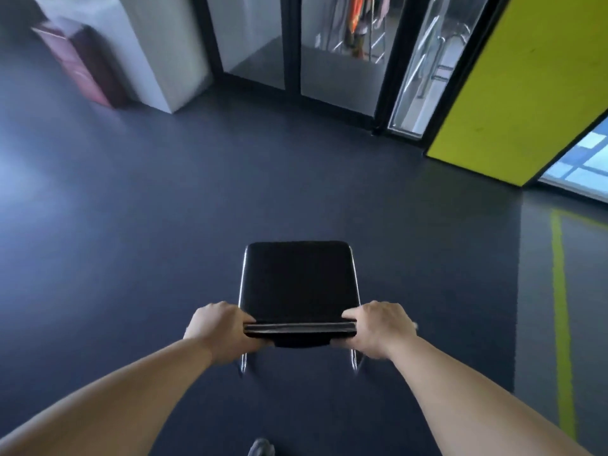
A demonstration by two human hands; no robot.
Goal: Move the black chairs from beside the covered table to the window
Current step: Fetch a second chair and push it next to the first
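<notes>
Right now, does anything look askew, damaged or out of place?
Nothing stands out. The left hand and right hand grip the black chair by its backrest, one at each end; it looks level and undamaged.

A black chair [297, 281] with chrome tube legs is seen from above over a dark floor [131, 225]. The left grip [223, 330] and the right grip [378, 329] curl round the two ends of its backrest top. Ahead stand black-framed glass doors [329, 60], with a yellow panel [526, 87] to their right.
</notes>
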